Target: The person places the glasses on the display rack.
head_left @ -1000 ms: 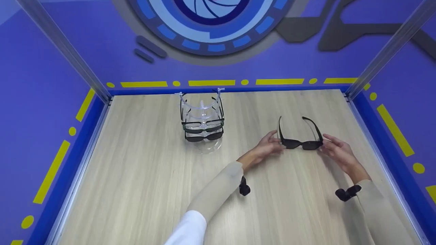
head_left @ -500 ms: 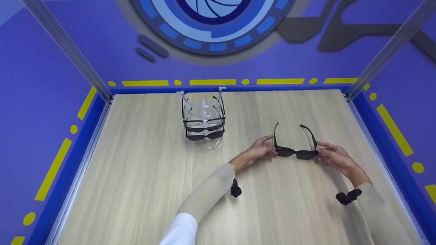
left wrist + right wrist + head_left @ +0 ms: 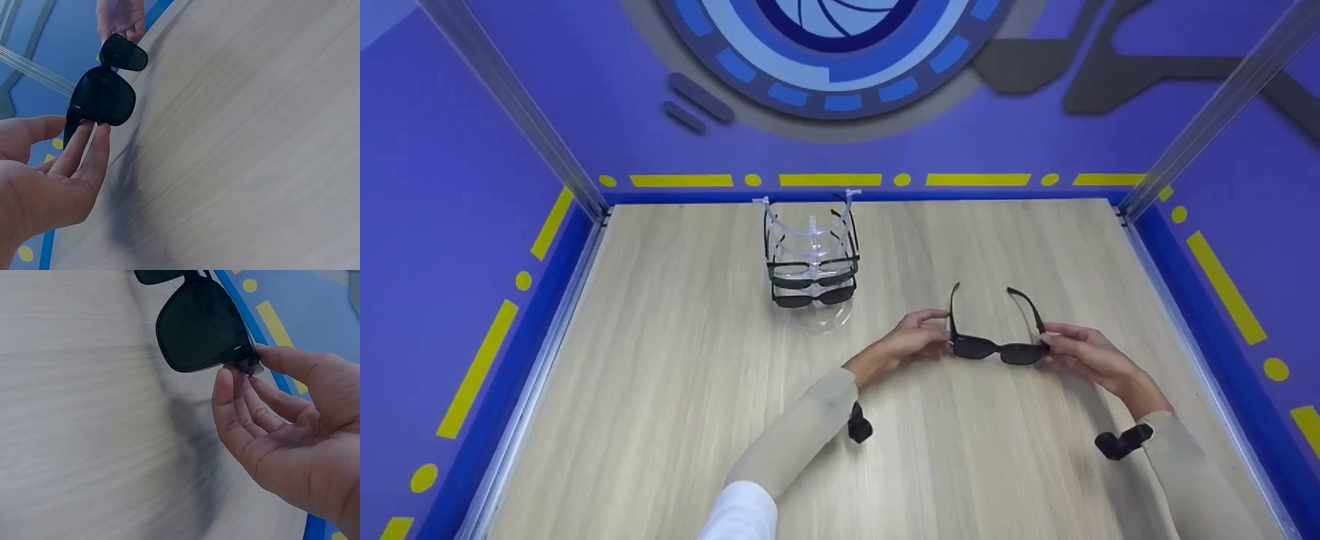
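A pair of black sunglasses (image 3: 996,349) is held between both hands, lenses toward the person and temples unfolded toward the back wall. My left hand (image 3: 911,337) pinches the frame's left corner; in the left wrist view the thumb and fingertips meet at the edge of the dark lens (image 3: 104,97). At the opposite corner my right hand (image 3: 1091,354) grips the hinge end between thumb and fingers, as the right wrist view shows near the lens (image 3: 201,326). A shadow on the wood below suggests the sunglasses are off the table.
To the left stands a clear plastic eyewear display stand (image 3: 813,225) bearing several dark-framed pairs, among them lower sunglasses (image 3: 814,297). The wooden tabletop (image 3: 660,375) is bounded by blue panels (image 3: 885,150) and metal side rails (image 3: 1207,375).
Both hands have brought the sunglasses left and nearer to the person. The left hand's fingers have settled on the frame corner. The stand shifts slightly in view while still holding its glasses.
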Motion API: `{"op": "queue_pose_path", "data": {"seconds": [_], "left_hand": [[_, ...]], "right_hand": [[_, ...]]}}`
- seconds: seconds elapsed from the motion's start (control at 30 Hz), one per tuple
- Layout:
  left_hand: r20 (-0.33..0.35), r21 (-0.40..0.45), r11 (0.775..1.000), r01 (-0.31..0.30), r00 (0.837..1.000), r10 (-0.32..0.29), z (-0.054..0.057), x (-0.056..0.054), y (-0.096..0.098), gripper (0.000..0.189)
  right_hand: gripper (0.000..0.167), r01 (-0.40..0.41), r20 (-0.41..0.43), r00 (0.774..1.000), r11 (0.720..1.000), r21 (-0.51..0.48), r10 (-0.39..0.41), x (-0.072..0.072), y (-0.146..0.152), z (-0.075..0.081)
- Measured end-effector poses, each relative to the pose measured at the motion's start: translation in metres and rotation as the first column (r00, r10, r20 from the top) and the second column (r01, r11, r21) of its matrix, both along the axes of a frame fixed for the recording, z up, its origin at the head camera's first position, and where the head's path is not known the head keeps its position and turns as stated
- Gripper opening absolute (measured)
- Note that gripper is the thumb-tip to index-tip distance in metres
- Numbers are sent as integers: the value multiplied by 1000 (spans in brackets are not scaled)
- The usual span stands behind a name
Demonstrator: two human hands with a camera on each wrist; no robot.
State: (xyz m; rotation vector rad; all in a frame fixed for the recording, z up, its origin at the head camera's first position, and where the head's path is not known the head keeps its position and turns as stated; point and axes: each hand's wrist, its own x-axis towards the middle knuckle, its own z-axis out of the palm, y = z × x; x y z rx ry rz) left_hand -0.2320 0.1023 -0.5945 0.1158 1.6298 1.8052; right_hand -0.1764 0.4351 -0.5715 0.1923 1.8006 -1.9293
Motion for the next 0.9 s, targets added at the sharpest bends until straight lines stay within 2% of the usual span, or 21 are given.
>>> {"op": "queue_pose_path", "data": {"seconds": [0.13, 0.3, 0.43, 0.57, 0.77, 0.9], "left_hand": [[32, 31, 999, -41, 999, 40, -2, 5, -10, 47], [74, 58, 995, -84, 994, 79, -1, 7, -20, 46], [75, 64, 993, -100, 993, 95, 1, 6, -27, 49], [52, 51, 994, -92, 995, 89, 6, 6, -34, 52], [-16, 59, 997, -42, 999, 43, 12, 10, -48, 52], [-26, 97, 995, -24, 999, 27, 16, 13, -55, 48]], "right_hand": [[63, -34, -2, 999, 999, -42, 34, 2, -7, -3], [67, -51, 6, 999, 998, -45, 51, 1, -16, -3], [59, -44, 11, 999, 997, -69, 45, -2, -25, 1], [50, -48, 7, 999, 996, -74, 48, -3, -32, 5], [57, -54, 4, 999, 999, -1, 54, -3, -42, 8], [44, -59, 10, 998, 998, -6, 59, -2, -46, 12]]}}
